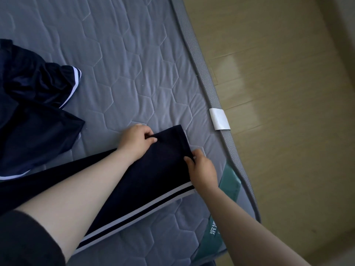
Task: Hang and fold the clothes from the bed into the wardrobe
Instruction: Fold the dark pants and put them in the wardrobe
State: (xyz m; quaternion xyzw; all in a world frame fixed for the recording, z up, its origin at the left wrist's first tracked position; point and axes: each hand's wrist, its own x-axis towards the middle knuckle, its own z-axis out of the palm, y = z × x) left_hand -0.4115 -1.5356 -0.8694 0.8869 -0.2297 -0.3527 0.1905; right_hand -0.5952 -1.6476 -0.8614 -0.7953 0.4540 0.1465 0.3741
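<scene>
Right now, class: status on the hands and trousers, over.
Left hand and right hand pinching the trouser hem. Trousers flat on mattress. Crumpled navy garment lies apart, left.

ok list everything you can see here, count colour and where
striped trousers: one, navy with white side stripes, laid flat across the near part of the mattress, hem end pinched by both hands
crumpled garment: one heap, navy with white trim, left side of the mattress
mattress: one, grey quilted with hexagon stitching, fills most of the view
white tag: one, white, on the mattress's right edge
green label: one, green with pale lettering, near right corner of the mattress
floor: pale wood, right of the mattress
left hand: one, pinching the hem's far corner
right hand: one, pinching the hem's near corner
</scene>
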